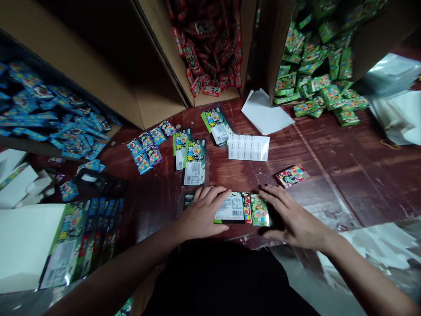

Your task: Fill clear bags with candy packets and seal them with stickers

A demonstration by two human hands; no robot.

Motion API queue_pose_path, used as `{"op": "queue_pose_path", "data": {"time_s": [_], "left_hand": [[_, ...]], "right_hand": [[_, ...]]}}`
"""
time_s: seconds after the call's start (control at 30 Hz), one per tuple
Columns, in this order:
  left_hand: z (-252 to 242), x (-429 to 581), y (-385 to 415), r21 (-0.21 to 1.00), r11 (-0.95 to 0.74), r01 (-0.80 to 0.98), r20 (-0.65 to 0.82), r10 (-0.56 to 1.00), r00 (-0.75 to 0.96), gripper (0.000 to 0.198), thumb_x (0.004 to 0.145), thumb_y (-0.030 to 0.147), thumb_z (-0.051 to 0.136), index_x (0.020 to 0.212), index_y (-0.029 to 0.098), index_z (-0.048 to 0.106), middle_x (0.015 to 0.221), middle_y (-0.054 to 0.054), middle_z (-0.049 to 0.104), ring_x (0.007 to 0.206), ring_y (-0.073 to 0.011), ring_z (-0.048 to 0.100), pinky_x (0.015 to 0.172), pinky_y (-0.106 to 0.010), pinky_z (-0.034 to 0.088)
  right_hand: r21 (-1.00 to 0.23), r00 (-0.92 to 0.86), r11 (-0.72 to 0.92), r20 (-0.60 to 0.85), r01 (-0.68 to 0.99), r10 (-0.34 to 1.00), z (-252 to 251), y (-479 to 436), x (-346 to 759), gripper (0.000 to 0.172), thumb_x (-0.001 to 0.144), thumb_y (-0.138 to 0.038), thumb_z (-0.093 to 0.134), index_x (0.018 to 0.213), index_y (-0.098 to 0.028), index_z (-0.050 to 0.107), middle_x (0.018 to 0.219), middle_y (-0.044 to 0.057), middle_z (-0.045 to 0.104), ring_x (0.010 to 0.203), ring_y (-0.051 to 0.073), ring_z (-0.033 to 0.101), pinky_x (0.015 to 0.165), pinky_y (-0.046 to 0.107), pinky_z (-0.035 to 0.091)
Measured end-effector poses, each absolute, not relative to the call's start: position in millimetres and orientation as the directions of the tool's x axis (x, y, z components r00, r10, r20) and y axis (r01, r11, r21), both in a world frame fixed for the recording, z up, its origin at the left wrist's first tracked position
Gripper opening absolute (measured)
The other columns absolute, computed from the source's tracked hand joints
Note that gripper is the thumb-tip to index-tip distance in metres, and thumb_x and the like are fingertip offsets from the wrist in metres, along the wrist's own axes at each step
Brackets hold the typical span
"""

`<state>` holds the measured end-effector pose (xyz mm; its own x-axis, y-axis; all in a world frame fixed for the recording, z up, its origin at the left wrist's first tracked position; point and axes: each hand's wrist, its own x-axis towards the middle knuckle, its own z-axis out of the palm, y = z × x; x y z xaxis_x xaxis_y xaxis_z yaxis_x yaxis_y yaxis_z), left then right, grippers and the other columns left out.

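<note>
A flat printed packet [229,206] with a white label lies near the table's front edge. My left hand [204,211] grips it across its width, fingers at the far edge and thumb at the near edge, and covers its left part. At the packet's right end a red box [247,208] shows, and beside that stands a small green candy box [259,210]. My right hand [285,214] straddles the green box, fingertips on its far side and thumb by its near side. A loose red box [292,176] lies just beyond the right hand.
Cartons of blue packets [62,114], red boxes [210,57] and green boxes [315,74] line the back. Ahead lie printed packets [194,162], candy sachets [148,147], a sticker sheet [249,148] and white paper [267,112]. Filled packets [82,241] stand left beside a black tape dispenser [100,181].
</note>
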<state>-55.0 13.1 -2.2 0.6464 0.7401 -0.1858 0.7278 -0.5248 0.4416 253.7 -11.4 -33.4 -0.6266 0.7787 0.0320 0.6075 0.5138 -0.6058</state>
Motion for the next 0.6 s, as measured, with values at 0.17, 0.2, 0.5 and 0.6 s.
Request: {"op": "queue_pose_path", "data": {"time_s": [0.17,0.2,0.5,0.6], "left_hand": [[-7.7,-48.3,14.2,0.498,-0.544,0.675,-0.158,0.708,0.688,0.087,0.073,0.038,0.079,0.148,0.022,0.039,0.144,-0.009,0.049,0.129,-0.0311,0.043,0.112,-0.048,0.033],[-9.0,-47.3,14.1,0.507,-0.543,0.669,-0.149,0.709,0.689,0.088,0.072,0.039,0.080,0.148,0.023,0.039,0.143,-0.009,0.049,0.129,-0.0314,0.043,0.111,-0.048,0.033],[3.7,-17.0,8.1,0.661,-0.164,0.733,-0.071,0.958,0.279,0.103,0.065,0.038,0.087,0.151,0.028,0.032,0.142,-0.010,0.043,0.130,-0.0329,0.045,0.111,-0.050,0.040],[1.9,-7.9,16.9,0.821,-0.040,0.570,-0.087,0.977,0.194,0.087,0.078,0.038,0.079,0.151,0.030,0.033,0.140,-0.011,0.045,0.128,-0.0296,0.050,0.108,-0.047,0.044]], "right_hand": [[-0.664,-0.706,0.560,0.068,0.495,0.705,-37.3,-0.1,252.6,0.077,0.088,-0.046,0.069,0.151,-0.020,0.034,0.148,0.016,0.048,0.141,0.030,0.041,0.121,0.056,0.029],[-0.670,-0.713,0.566,0.078,0.480,0.697,-38.3,2.4,249.9,0.079,0.087,-0.048,0.071,0.151,-0.021,0.034,0.147,0.015,0.049,0.140,0.031,0.042,0.122,0.057,0.026],[-0.917,-0.309,0.106,-0.020,0.385,0.951,-32.6,-2.3,221.0,0.050,0.092,-0.043,0.067,0.134,-0.028,0.046,0.124,0.007,0.064,0.114,0.024,0.063,0.099,0.040,0.053],[-0.969,-0.222,-0.013,-0.069,0.247,0.972,-37.6,7.0,208.9,0.039,0.097,-0.041,0.060,0.133,-0.029,0.049,0.118,0.005,0.066,0.107,0.022,0.065,0.095,0.037,0.054]]}}
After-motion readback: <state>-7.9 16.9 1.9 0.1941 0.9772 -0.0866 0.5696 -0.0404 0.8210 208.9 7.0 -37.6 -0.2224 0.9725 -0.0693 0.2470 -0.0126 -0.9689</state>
